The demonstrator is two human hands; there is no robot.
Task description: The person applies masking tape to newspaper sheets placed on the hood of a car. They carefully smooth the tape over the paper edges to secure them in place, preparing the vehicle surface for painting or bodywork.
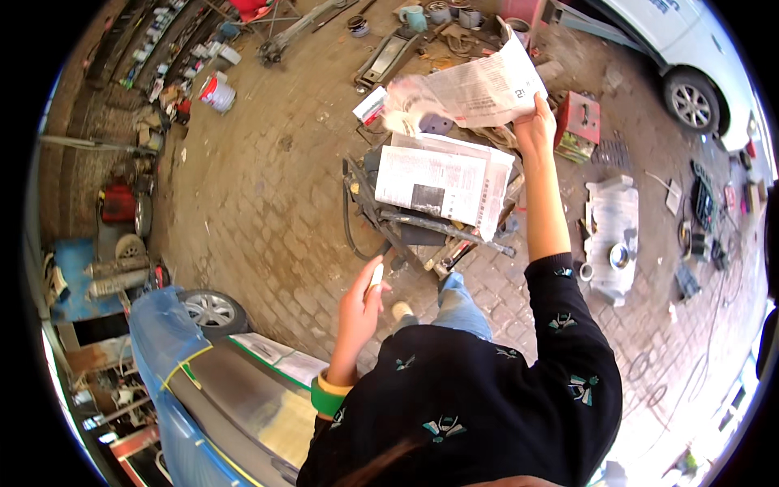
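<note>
My right hand (534,127) reaches forward, its fingers closed on the edge of a raised newspaper sheet (487,85). The sheet's left end is blurred. Below it, more folded newspaper (406,180) lies on a dark metal-framed stand (398,235). My left hand (359,304) is held lower, left of the stand and apart from the paper. Between its fingers shows a small, pale, narrow piece (376,277), whose kind I cannot make out. A green tape roll (326,399) and a yellow one (331,381) are around my left wrist.
At lower left is a car panel (235,390) partly covered by blue plastic film (166,349). A floor jack (389,58), a red box (578,122) and a silvery metal part (613,239) sit on the brick floor. A light-coloured car (690,40) stands at upper right.
</note>
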